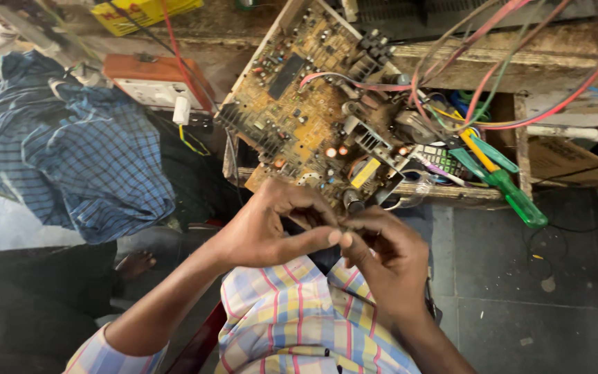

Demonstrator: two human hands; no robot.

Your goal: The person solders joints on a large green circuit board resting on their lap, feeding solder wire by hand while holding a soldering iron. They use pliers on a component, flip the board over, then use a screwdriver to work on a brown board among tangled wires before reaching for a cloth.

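My left hand (pixel 271 225) and my right hand (pixel 385 260) meet in front of my chest, fingertips pinched together on a very small part (pixel 340 225) that I cannot make out clearly. Just beyond them a large brown circuit board (pixel 306 104) leans tilted on the edge of a wooden workbench (pixel 451 59), crowded with capacitors, heat sinks and chips. Red, pink and green wires (pixel 465 62) run from the board toward the upper right.
A green-handled screwdriver (pixel 513 197) lies at the bench edge to the right. An orange and white switch box (pixel 157 79) sits at upper left. A person in a blue checked shirt (pixel 70 152) crouches on the left. Dark tiled floor (pixel 520 291) lies below right.
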